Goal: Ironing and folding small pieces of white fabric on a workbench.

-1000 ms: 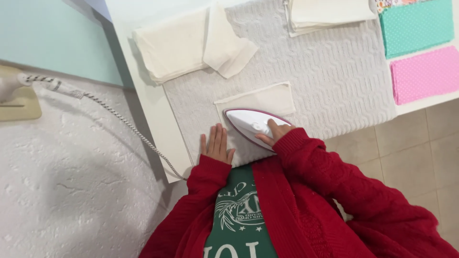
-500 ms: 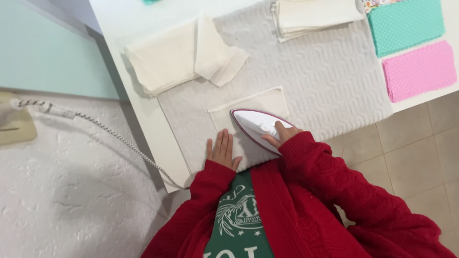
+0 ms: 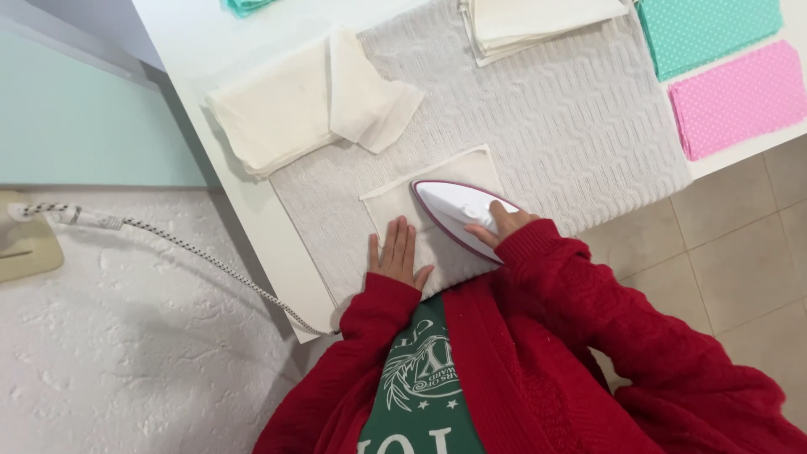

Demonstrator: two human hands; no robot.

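Gripping white iron (image 3: pixel 458 214), right hand (image 3: pixel 503 225); left hand (image 3: pixel 398 255) flat, fingers together, on cream cloth (image 3: pixel 437 197); grey textured mat (image 3: pixel 555 126), tiled floor (image 3: pixel 740 261).

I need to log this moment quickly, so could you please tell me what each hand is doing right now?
Left hand: open, lying flat on the cream cloth.
Right hand: closed around the handle of the white iron.

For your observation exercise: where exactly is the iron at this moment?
In the head view, the iron sits just right of centre on a cream fabric piece atop the grey quilted mat, gripped by the right hand, with the left hand flat beside it.
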